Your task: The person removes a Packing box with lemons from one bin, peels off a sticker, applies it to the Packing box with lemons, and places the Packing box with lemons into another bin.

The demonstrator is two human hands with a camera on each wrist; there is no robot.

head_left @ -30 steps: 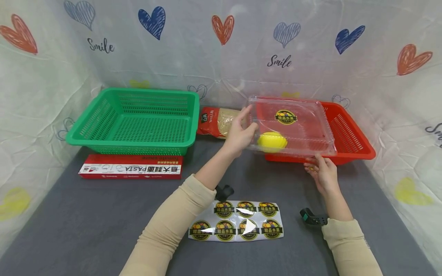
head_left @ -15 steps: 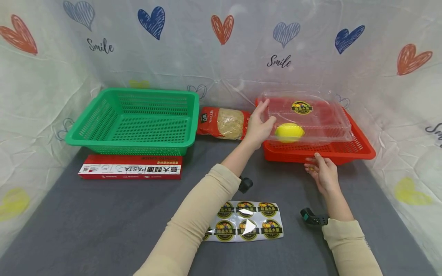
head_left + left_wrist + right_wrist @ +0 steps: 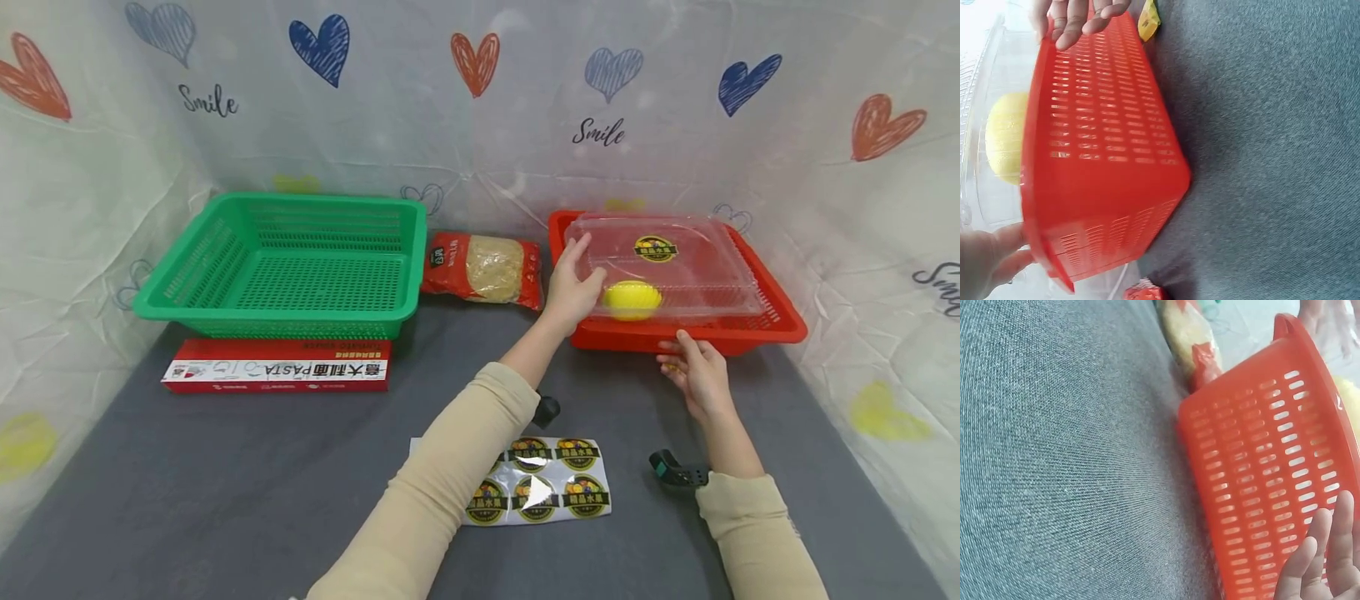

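Observation:
A clear plastic box [image 3: 690,275] with a round black-and-gold sticker [image 3: 656,249] on its lid lies tilted inside the red basket [image 3: 783,321]. Through its wall a yellow ridged fruit [image 3: 633,300] shows. My left hand [image 3: 573,287] grips the box's left end; in the left wrist view its fingers [image 3: 1010,240] are partly behind the basket rim. At the basket's front side, my right hand [image 3: 701,375] holds the rim, thumb on top and fingers against the outer wall [image 3: 1329,556]. A small yellow thing [image 3: 1149,22] shows near those fingers; its kind is unclear.
Left of the red basket lies a red bag with a pale filling [image 3: 495,268]. A green basket [image 3: 277,312] stands further left, behind a red-and-white pasta box [image 3: 277,367]. A sheet of round stickers [image 3: 558,479] lies at the front, partly under my left sleeve.
My left hand has carried the clear box rightward over the red basket, then lowered it inside. The right hand has stayed at the basket's front rim.

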